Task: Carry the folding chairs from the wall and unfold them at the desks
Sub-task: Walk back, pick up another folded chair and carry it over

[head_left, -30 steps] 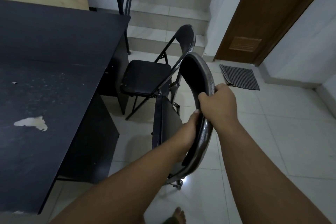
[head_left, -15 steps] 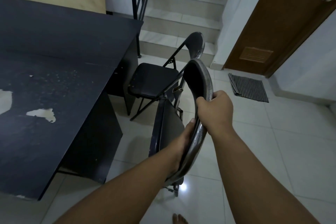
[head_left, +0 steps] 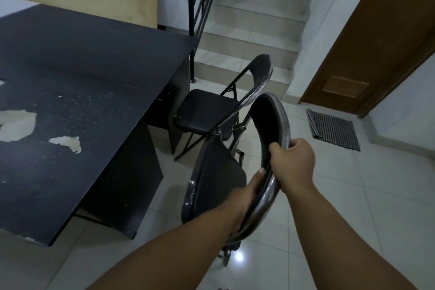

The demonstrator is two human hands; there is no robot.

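Note:
I hold a black folding chair [head_left: 216, 186] by its curved metal backrest rim, right of the black desk [head_left: 89, 82]. My right hand [head_left: 293, 163] grips the rim's upper outer edge. My left hand [head_left: 249, 195] holds the rim's inner side lower down, fingers partly hidden. The seat pad tilts steeply, partly swung out from the frame, its feet near the floor. A second folding chair [head_left: 207, 110] stands unfolded at the desk's far right corner, just beyond the held one.
The desk top has peeled patches. Stairs [head_left: 254, 30] with a black railing [head_left: 200, 7] rise behind the chairs. A brown door [head_left: 376, 42] and a striped mat [head_left: 333, 128] lie to the right. White floor tiles spread on the right.
The view has shifted so the desk and both chairs sit further right and lower. The held chair's seat has swung further out from the backrest. Both hands keep their grip.

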